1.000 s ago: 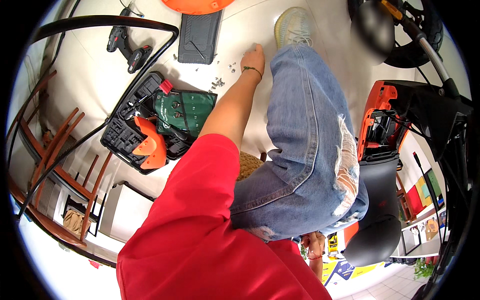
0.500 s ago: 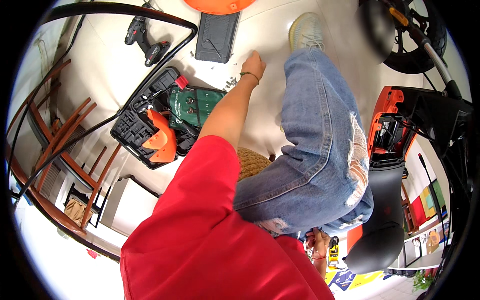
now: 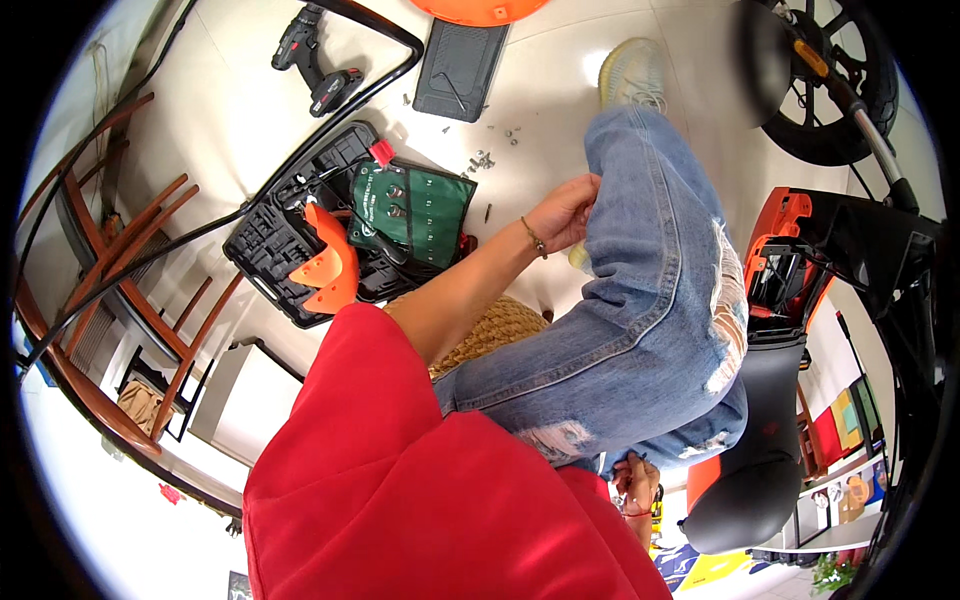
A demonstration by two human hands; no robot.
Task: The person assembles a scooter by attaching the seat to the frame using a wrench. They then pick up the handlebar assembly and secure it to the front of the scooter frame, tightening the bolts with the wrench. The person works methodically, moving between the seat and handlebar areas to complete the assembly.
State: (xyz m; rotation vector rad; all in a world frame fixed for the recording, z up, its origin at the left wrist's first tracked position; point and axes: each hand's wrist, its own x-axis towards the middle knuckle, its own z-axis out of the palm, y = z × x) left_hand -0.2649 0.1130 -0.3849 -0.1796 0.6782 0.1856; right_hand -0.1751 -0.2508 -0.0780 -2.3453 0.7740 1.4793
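Pulling back from the loose screws (image 3: 487, 158) on the floor, the left hand (image 3: 563, 212) is now curling against the jeans leg (image 3: 640, 290), fingers bent; whether it is pinching anything I cannot tell. Those screws are lying up and to the left of it, well apart, between one open tool case (image 3: 300, 250) and one dark mat (image 3: 460, 60). The right hand (image 3: 636, 487) is showing below the knee, partly hidden, grip unclear. One drill (image 3: 318, 62) is lying farther off.

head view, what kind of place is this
Probably a small scooter repair shop, or a home workspace: an open black tool case and a cordless drill lie on the tiled floor, loose screws nearby, beside an orange-and-black scooter.
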